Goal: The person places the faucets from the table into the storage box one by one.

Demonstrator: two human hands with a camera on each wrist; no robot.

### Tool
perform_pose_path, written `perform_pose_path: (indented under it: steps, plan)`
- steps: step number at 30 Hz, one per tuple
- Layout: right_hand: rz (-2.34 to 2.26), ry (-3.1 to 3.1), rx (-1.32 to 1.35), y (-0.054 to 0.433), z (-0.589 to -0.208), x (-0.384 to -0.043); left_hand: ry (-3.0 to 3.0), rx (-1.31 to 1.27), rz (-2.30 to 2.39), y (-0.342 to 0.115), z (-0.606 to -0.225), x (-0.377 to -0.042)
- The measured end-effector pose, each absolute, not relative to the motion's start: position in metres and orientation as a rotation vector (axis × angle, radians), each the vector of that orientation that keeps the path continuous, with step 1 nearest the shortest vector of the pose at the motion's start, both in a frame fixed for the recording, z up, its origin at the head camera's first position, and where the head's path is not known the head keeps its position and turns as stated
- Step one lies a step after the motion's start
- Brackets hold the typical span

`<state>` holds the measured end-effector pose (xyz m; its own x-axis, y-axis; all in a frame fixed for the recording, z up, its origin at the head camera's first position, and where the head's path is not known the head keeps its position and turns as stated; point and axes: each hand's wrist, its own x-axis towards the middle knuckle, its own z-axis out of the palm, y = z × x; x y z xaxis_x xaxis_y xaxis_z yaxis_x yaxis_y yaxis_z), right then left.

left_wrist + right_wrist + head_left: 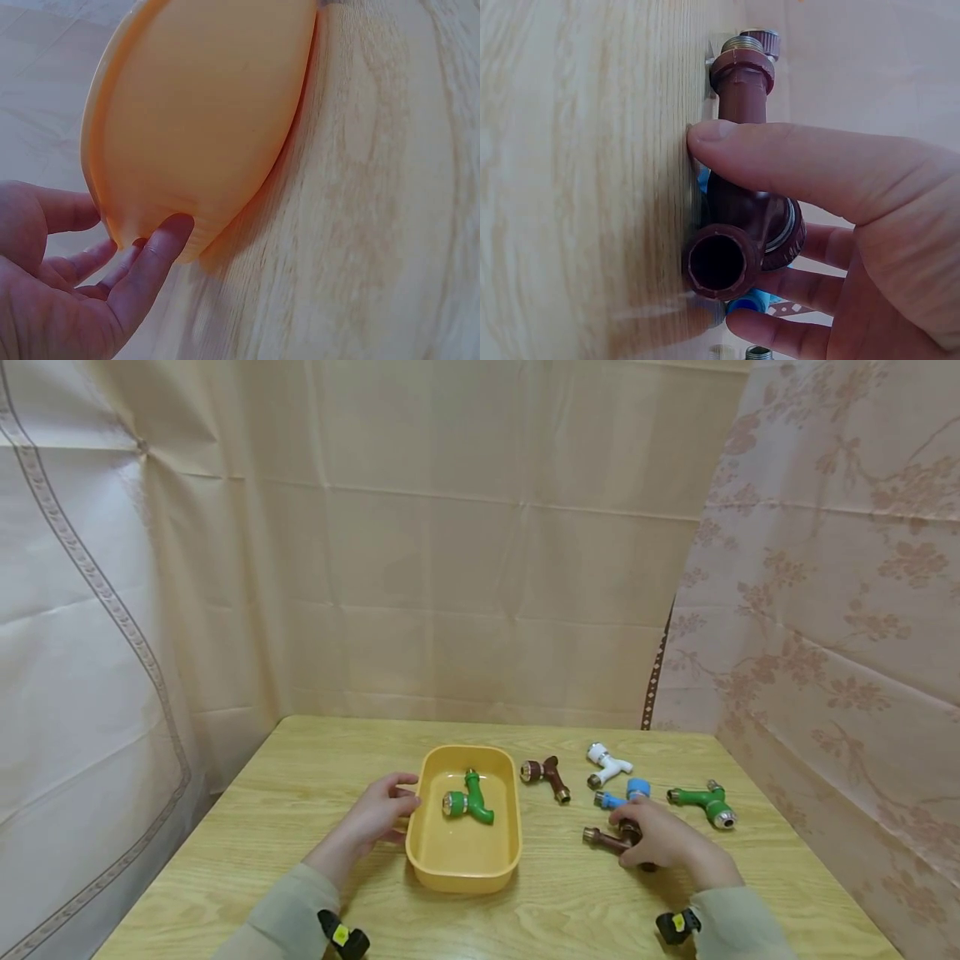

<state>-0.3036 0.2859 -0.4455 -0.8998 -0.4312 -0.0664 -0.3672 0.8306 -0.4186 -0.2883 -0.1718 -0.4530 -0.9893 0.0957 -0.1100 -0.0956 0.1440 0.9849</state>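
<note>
The right hand (660, 835) grips a dark brown tap (739, 202), thumb across its near side and fingers round behind; the tap lies on the bench (322, 752), under and just left of that hand; its long axis runs mostly crosswise, the threaded end pointing left towards the yellow tray (465, 882) and the open spout end back towards the person; the right hand is much the nearer of the two. The left hand (375, 810) is at the tray's left side, its fingers loosely spread, fingertips at the rim and thumb against the outer wall.

Inside the tray lies one green tap (476, 806), its knob to the left; between tray and right hand the stretch of bench is bare, so only the tray's raised rim stands in the way on that side. A blue tap (615, 800) sits just beyond the gripped one, crowding the fingers; a white tap (611, 767) lies farther back, another brown tap (551, 770) near the tray's far right corner, and a second green tap (701, 797) beyond the hand to the right.
</note>
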Motion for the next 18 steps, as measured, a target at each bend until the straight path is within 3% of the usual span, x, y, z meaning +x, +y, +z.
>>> perform_pose_path:
  steps: [18]
  plan:
    - [-0.637, 2.826, -0.584, 0.2867, -0.4435, -0.3034, 2.240, -0.008, 1.987, -0.1710, -0.4509, -0.2868]
